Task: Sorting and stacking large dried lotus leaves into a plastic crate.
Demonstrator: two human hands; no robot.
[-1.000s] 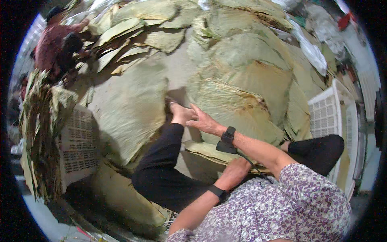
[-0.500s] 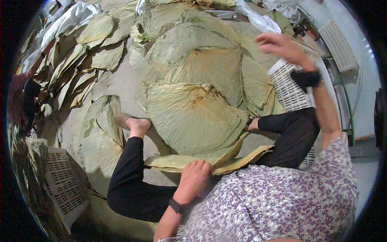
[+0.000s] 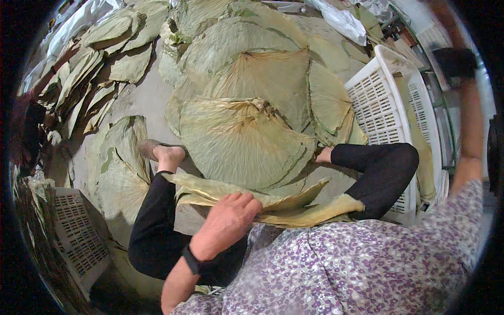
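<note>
My left hand [image 3: 228,218] is closed on folded dried lotus leaves [image 3: 299,212] lying across my lap, its fingers curled over their upper edge. My right arm stretches up to the far right, past a white slatted plastic basket [image 3: 379,102]. My right hand [image 3: 443,21] is dim and blurred near the picture's rim, beyond its dark wristband, so its fingers do not show clearly. Between my feet lies a stack of large, flat, grey-green lotus leaves [image 3: 236,144], with brownish veins running out from a puckered centre. More leaves overlap behind it.
Another slatted basket [image 3: 81,233] stands at the lower left. A heap of curled dried leaves [image 3: 79,86] fills the far left, and a single leaf [image 3: 118,170] lies beside my left foot. White plastic sheeting [image 3: 341,23] lies at the back. A leaf stands inside the right basket.
My right arm has swung outward and up to the right, away from above the basket. My left hand has shifted slightly left and up with the folded leaves, and the view has turned a little.
</note>
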